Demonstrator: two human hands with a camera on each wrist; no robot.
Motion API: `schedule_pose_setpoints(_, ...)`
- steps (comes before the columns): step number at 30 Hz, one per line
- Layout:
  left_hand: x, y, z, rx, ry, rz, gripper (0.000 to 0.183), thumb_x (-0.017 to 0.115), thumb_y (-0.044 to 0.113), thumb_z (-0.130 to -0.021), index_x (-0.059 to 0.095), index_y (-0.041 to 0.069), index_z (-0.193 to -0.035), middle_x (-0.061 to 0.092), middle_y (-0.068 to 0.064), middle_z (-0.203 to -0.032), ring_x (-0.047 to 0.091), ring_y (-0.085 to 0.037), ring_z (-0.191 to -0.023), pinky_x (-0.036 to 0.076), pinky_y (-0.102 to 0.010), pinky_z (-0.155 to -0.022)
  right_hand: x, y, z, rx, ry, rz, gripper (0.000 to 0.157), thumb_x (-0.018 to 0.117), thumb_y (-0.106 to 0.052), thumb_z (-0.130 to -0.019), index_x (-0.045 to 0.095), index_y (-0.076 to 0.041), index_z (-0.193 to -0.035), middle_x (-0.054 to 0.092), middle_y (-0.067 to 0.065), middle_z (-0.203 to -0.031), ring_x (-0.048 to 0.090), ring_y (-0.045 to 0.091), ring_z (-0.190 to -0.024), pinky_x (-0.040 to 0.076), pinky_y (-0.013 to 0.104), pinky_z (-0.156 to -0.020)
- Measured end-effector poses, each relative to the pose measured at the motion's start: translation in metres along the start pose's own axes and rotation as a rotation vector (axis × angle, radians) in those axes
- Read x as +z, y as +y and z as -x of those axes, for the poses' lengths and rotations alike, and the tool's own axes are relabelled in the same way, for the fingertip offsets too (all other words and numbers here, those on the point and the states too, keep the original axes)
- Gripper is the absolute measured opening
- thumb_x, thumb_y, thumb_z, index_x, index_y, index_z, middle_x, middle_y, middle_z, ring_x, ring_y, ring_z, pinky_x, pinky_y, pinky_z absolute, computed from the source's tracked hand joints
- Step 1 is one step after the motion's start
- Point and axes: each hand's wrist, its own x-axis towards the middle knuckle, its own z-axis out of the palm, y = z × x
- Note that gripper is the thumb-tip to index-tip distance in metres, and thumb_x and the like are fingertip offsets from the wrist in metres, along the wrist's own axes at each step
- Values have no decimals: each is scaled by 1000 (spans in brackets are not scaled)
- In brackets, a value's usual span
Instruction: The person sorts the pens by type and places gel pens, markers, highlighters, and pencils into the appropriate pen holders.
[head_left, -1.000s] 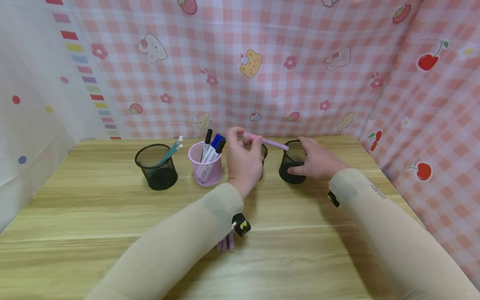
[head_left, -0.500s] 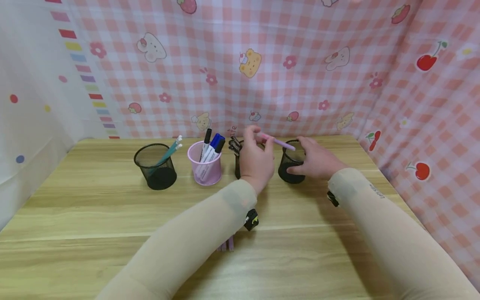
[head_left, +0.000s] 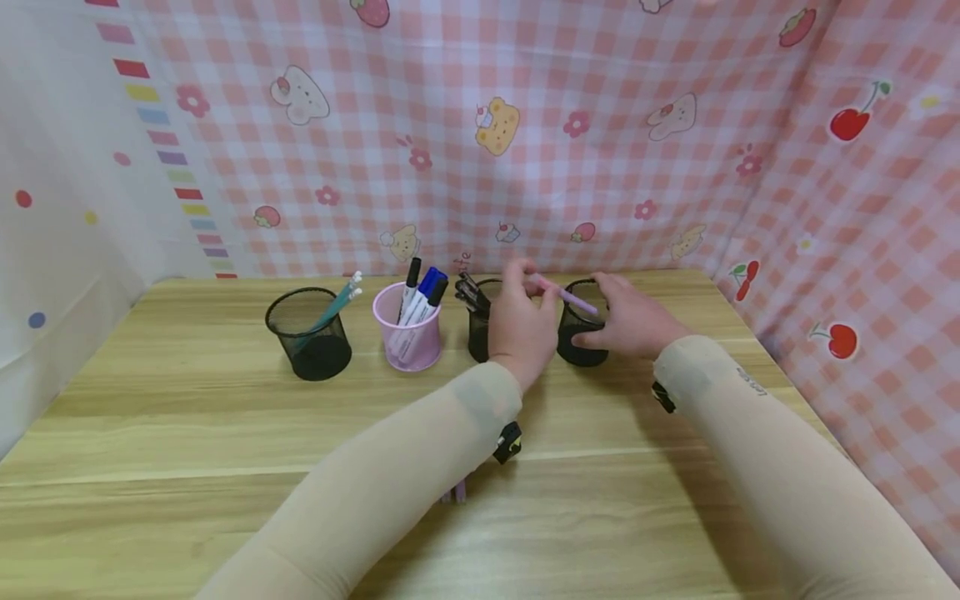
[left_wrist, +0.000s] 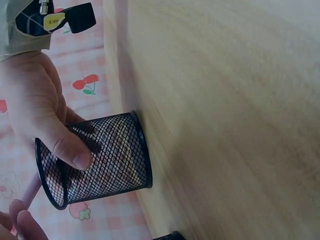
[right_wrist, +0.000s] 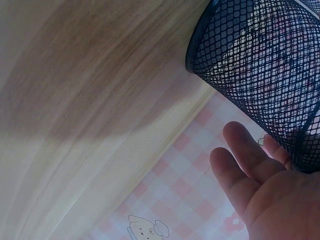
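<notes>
My left hand (head_left: 523,329) pinches a slim pink-and-lilac pen (head_left: 579,302) between thumb and fingers. The pen slants down to the right, its far end overlapping the mouth of the rightmost black mesh pen cup (head_left: 582,348). My right hand (head_left: 642,321) holds that cup from its right side, thumb in front and fingers toward the back rim. In the left wrist view, the right thumb presses the mesh wall of the upright cup (left_wrist: 107,157). Two fingers (right_wrist: 240,165) of the right hand extend beside the cup in the right wrist view.
Leftward stand a black mesh cup (head_left: 490,333) of dark pens, partly hidden by my left hand, a pink cup (head_left: 412,346) with markers, and a black cup (head_left: 321,354) with teal pencils. Lilac pens (head_left: 461,490) lie below my left forearm. A checked curtain (head_left: 420,92) hangs behind.
My left hand has moved right with the pen, from in front of the dark-pen cup toward the rightmost cup. The pen's far end has dipped. My right hand stays on its cup.
</notes>
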Motion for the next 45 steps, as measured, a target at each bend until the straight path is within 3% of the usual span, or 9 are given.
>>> schedule_pose_setpoints(8, 5, -1, 2, -27, -50, -52, 37, 64, 27, -107, 49, 18, -140, 75, -3, -117, 67, -15, -79, 51, -31, -66, 0, 2, 0, -11, 9, 5, 115, 83, -51, -87, 17, -1, -166, 26, 25, -170, 39, 46, -150, 36, 65, -121)
schedule_pose_setpoints(23, 10, -4, 5, -16, -79, -99, 28, 63, 27, -107, 52, 19, -132, 75, -1, -114, 69, -18, -86, 54, -35, -74, 0, 1, 1, -3, 8, 1, 115, 83, -51, -87, 16, -2, -167, 25, 24, -170, 40, 45, -150, 37, 65, -120)
schedule_pose_setpoints(25, 10, -4, 6, -17, -89, -113, 28, 63, 28, -107, 53, 19, -132, 76, 0, -114, 70, -17, -89, 55, -34, -74, 0, 0, 2, -10, 14, -1, 112, 83, -51, -87, 19, -3, -166, 27, 24, -169, 42, 45, -148, 39, 65, -118)
schedule_pose_setpoints(29, 10, -3, 9, -11, -111, -133, 30, 64, 27, -107, 56, 18, -134, 78, 1, -114, 72, -16, -90, 56, -33, -73, 1, 1, 2, -23, 21, -16, 105, 83, -50, -86, 27, -3, -161, 43, 21, -154, 57, 39, -127, 47, 60, -109)
schedule_pose_setpoints(32, 10, -1, 12, -12, -137, -139, 31, 63, 27, -107, 56, 18, -135, 78, 2, -115, 72, -16, -89, 57, -33, -73, 2, 2, 1, -24, 22, -29, 107, 83, -52, -86, 26, -3, -162, 45, 20, -149, 59, 36, -120, 49, 59, -107)
schedule_pose_setpoints(33, 9, -1, 13, -13, -146, -141, 32, 64, 28, -107, 56, 18, -136, 78, 2, -115, 72, -15, -90, 57, -33, -74, 2, 2, 1, -23, 24, -27, 113, 83, -53, -86, 21, -2, -165, 43, 21, -154, 58, 37, -126, 47, 60, -111)
schedule_pose_setpoints(36, 7, 0, 15, -14, -175, -159, 33, 64, 31, -106, 56, 19, -136, 77, 4, -116, 72, -14, -94, 57, -33, -77, 2, 3, 1, -30, 30, -21, 112, 81, -57, -86, 22, -4, -165, 34, 23, -164, 51, 42, -140, 43, 63, -116)
schedule_pose_setpoints(40, -1, 2, 19, 3, -219, -210, 34, 65, 35, -105, 56, 22, -136, 76, 7, -117, 71, -14, -99, 56, -34, -81, 3, 3, 1, -43, 32, -17, 105, 79, -56, -88, 26, -5, -163, 33, 23, -166, 50, 45, -141, 44, 64, -113)
schedule_pose_setpoints(45, -18, 6, 26, 39, -340, -315, 39, 65, 40, -105, 54, 23, -138, 74, 4, -124, 71, -16, -105, 57, -38, -87, 2, 3, 1, -28, 22, -13, 106, 79, -52, -89, 22, -4, -165, 30, 23, -168, 48, 45, -143, 44, 65, -113)
